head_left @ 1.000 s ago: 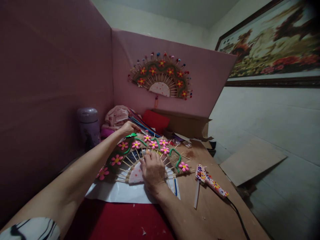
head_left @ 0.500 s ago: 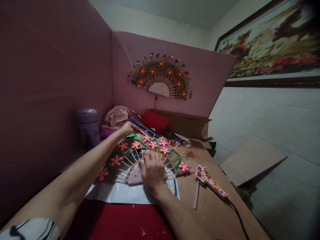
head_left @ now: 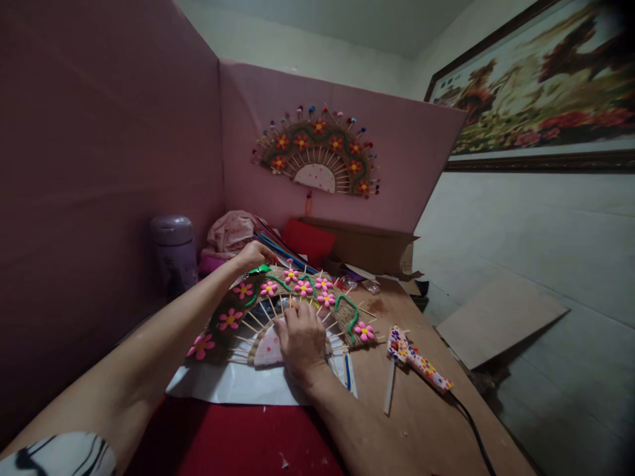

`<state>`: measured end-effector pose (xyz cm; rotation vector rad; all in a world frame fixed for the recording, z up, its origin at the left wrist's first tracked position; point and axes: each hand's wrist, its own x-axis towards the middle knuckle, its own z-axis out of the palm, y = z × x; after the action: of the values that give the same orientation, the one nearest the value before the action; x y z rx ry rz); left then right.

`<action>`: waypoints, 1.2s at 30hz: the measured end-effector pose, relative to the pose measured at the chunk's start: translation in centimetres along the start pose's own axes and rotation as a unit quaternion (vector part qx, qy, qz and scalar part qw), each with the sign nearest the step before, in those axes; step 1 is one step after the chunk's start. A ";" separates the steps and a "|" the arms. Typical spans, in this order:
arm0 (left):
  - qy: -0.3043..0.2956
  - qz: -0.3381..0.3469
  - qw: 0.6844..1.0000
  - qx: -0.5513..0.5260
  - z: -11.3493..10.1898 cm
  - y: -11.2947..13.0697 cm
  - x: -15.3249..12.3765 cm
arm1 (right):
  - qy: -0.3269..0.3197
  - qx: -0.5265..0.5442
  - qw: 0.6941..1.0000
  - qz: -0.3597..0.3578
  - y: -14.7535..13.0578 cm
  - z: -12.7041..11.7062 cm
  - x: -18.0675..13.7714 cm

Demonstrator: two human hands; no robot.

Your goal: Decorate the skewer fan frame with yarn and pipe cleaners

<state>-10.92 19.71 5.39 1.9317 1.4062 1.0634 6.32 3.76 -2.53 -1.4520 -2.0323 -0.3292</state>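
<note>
A half-round craft fan (head_left: pixel 342 311) of wooden sticks, brown weave, pink flowers and green pipe cleaner lies on white paper (head_left: pixel 233 385) on the table. My right hand (head_left: pixel 301 337) rests palm down on the fan's middle, fingers together over the sticks. My left hand (head_left: pixel 254 254) reaches to the fan's far rim, fingers curled and pinched by a green leaf piece (head_left: pixel 261 268). What the fingers hold is hidden.
A flower-patterned glue gun (head_left: pixel 419 362) with a black cord lies right of the fan on the wooden table (head_left: pixel 421 423). A purple flask (head_left: pixel 174 251), pink cloth, pipe cleaners and a cardboard box (head_left: pixel 372 248) sit behind. A finished fan (head_left: pixel 320 155) hangs on the pink panel.
</note>
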 end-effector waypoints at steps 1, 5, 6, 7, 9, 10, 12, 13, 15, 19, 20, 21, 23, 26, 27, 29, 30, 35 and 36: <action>0.004 0.001 1.000 0.004 0.0 0.0 0.1 | 0.001 -0.001 1.000 -0.001 0.0 0.0 0.0; 0.014 0.006 1.000 0.021 0.1 -0.1 0.3 | 0.007 -0.003 1.000 -0.005 0.0 0.0 0.0; 0.014 0.007 1.000 0.026 0.1 -0.1 0.3 | 0.008 -0.003 1.000 -0.005 0.0 0.0 0.0; 0.013 0.007 0.999 0.032 0.2 0.0 0.3 | 0.009 -0.003 1.000 -0.005 0.0 0.0 0.0; 0.012 0.007 0.999 0.041 0.3 0.2 0.2 | 0.009 -0.001 1.000 -0.004 0.0 0.1 0.0; 0.013 0.007 0.999 0.045 0.3 0.2 0.2 | 0.007 0.000 1.000 -0.002 0.0 0.1 0.0; 0.016 0.006 0.999 0.051 0.3 0.4 0.1 | 0.004 0.002 1.000 0.001 0.0 0.1 0.0; 0.018 0.005 0.998 0.054 0.3 0.4 0.0 | 0.001 0.002 1.000 0.002 0.0 0.1 0.0; 0.019 0.004 0.998 0.058 0.3 0.4 0.0 | -0.001 0.001 1.000 0.001 0.0 0.2 0.0; 0.016 -0.002 0.998 0.061 0.3 0.5 -0.1 | -0.002 0.002 1.000 -0.001 0.0 0.1 0.0; 0.015 -0.003 0.998 0.062 0.3 0.5 -0.1 | -0.002 0.002 1.000 -0.001 0.0 0.1 0.0; 0.014 -0.005 0.998 0.064 0.3 0.5 -0.2 | -0.003 0.003 1.000 0.000 0.0 0.1 0.0; 0.013 -0.006 0.998 0.066 0.3 0.5 -0.1 | -0.003 0.003 1.000 0.001 0.0 0.1 0.0; 0.012 -0.007 0.998 0.069 0.3 0.5 -0.1 | -0.003 0.005 1.000 0.002 0.0 0.0 0.0; 0.012 -0.007 0.997 0.070 0.3 0.5 -0.1 | -0.004 0.007 1.000 0.003 0.0 0.0 0.0; 0.010 -0.007 0.997 0.073 0.2 0.6 -0.2 | -0.006 0.009 1.000 0.002 0.0 -0.1 0.0; 0.009 -0.008 0.997 0.075 0.2 0.6 -0.2 | -0.007 0.010 1.000 0.002 0.0 -0.1 0.0; 0.010 -0.010 0.996 0.083 0.2 0.8 -0.5 | -0.005 0.008 1.000 0.003 0.0 -0.1 0.0; 0.010 -0.010 0.996 0.084 0.3 0.8 -0.5 | -0.004 0.008 1.000 0.002 0.0 0.0 0.0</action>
<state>-10.32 19.00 5.77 2.0241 1.5663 0.9851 6.33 3.73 -2.49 -1.4496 -2.0344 -0.3066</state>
